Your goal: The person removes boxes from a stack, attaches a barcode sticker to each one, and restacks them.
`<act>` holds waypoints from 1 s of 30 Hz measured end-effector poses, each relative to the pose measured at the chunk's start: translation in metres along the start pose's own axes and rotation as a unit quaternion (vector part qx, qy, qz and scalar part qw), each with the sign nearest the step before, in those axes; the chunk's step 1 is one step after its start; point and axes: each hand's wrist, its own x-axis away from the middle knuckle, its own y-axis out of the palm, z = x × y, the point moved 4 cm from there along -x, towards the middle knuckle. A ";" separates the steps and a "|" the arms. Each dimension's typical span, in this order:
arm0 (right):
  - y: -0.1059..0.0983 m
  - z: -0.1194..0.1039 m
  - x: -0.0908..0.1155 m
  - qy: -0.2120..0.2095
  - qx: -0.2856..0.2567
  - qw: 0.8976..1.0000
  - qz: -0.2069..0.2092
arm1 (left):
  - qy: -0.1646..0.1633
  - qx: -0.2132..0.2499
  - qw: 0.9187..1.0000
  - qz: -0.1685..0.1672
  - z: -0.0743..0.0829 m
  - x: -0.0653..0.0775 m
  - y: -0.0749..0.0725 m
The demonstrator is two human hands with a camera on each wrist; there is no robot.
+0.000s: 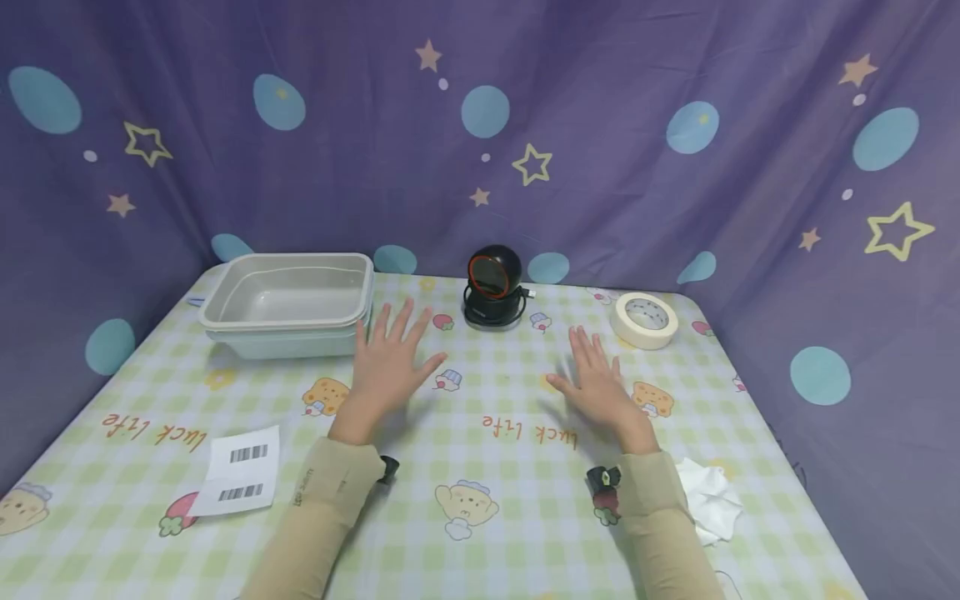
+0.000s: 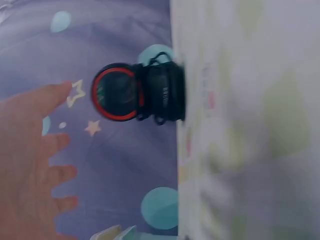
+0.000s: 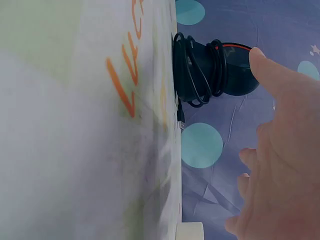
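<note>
Above the table my left hand [image 1: 384, 367] is spread, fingers straight and holding nothing, just right of the container's front corner. My right hand [image 1: 598, 388] hovers across from it, also bare, fingers extended and thumb out to the left. Between and beyond them stands a black desktop barcode scanner [image 1: 493, 287] with a round, red-ringed window. In the right wrist view the scanner [image 3: 200, 70] shows its cable wound around its neck; my right thumb overlaps its head there. The left wrist view has the scanner [image 2: 117, 92] to the right of my spread fingers.
Back left sits a grey and pale-blue plastic container [image 1: 288, 340]. A paper sheet with two barcodes [image 1: 238, 472] lies front left. At the right are a roll of masking tape [image 1: 632, 330] and a crumpled white tissue [image 1: 708, 502]. A purple curtain [image 1: 600, 67] surrounds the table's back and sides.
</note>
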 end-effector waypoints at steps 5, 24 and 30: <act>0.002 -0.004 -0.002 -0.017 -0.043 0.999 -0.011 | 0.028 0.072 0.997 0.030 -0.012 0.004 -0.025; 0.004 -0.032 -0.017 -0.088 -0.121 0.988 -0.026 | -0.003 0.280 0.949 0.143 -0.135 0.048 -0.094; 0.006 -0.041 -0.023 -0.100 -0.125 0.987 -0.029 | -0.052 0.286 0.947 0.136 -0.178 0.060 -0.092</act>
